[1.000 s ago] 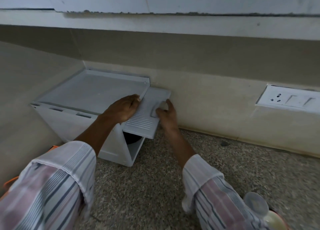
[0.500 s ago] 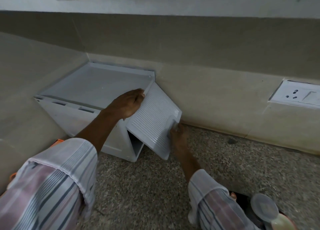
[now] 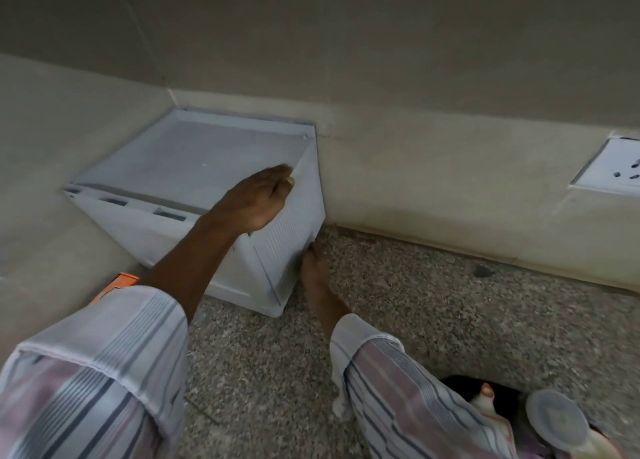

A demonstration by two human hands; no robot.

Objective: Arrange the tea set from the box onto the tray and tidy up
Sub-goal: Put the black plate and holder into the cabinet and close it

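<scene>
Now the speckled desk [image 3: 433, 320] carries a white storage box [image 3: 194, 195] in the corner, its ribbed door [image 3: 294, 230] swung down nearly flush from its raised position 1 second ago. That suggests tidying is ending. The left hand [image 3: 256, 199] lies flat on the top edge; the right hand [image 3: 313, 264] presses the door's lower corner, fingers hidden. Tea things [image 3: 554, 424] sit bottom right.

Left hand [image 3: 256, 199] flat on the box's [image 3: 180, 168] top front corner, right hand [image 3: 313, 264] fingertips at its lower door edge, both forearms extended
</scene>
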